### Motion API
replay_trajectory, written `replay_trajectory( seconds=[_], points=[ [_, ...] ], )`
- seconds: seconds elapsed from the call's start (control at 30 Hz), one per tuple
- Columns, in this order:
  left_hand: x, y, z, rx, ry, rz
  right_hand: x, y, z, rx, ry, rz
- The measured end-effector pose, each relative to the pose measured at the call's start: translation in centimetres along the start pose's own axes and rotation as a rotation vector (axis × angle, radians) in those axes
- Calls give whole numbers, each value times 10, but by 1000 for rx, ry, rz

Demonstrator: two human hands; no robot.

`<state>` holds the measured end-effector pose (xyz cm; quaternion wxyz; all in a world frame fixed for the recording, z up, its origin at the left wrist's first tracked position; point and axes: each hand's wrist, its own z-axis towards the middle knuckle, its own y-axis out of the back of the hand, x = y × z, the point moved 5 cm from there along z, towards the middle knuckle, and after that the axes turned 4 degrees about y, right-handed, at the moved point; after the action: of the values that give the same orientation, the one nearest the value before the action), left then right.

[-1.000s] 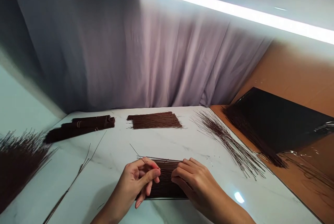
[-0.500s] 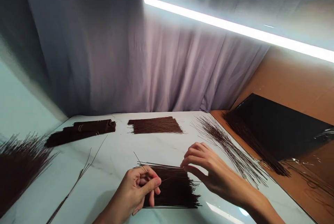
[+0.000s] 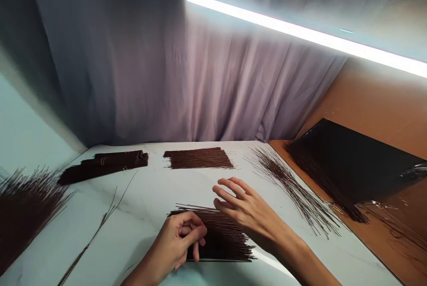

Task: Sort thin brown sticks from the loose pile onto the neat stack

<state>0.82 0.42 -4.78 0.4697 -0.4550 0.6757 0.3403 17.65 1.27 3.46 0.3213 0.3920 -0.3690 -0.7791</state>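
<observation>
A flat pile of thin dark brown sticks [image 3: 227, 239] lies on the white marble table [image 3: 150, 197], right in front of me. My left hand [image 3: 180, 237] rests at the pile's left end, its fingers curled and pinched on the stick ends. Over the pile's far right part hovers my right hand [image 3: 240, 208], palm down and fingers spread, holding nothing; whether its fingertips touch the sticks is unclear.
A second flat stick pile [image 3: 198, 158] lies at the back, with tied dark bundles [image 3: 103, 166] to its left. Loose sticks fan out [image 3: 293, 188] on the right. A big heap [image 3: 23, 206] fills the left edge, and a black wrapped stack [image 3: 353, 161] lies on the brown surface.
My right hand lifted off the pile, swung out right, and now has come back over it with fingers spread. The stick raised in my left hand is no longer seen sticking up.
</observation>
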Motion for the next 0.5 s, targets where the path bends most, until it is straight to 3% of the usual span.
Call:
replay_trajectory(
  seconds=[0.17, 0.37, 0.5],
  points=[
    [-7, 2, 0, -57, -22, 9, 1, -2, -15, 10, -143, 182],
    [1, 0, 4, -62, -64, -24, -6, -10, -14, -40, -169, 245],
    [8, 5, 7, -61, -55, -42, -10, 2, -27, -150, -273, 218]
  ],
)
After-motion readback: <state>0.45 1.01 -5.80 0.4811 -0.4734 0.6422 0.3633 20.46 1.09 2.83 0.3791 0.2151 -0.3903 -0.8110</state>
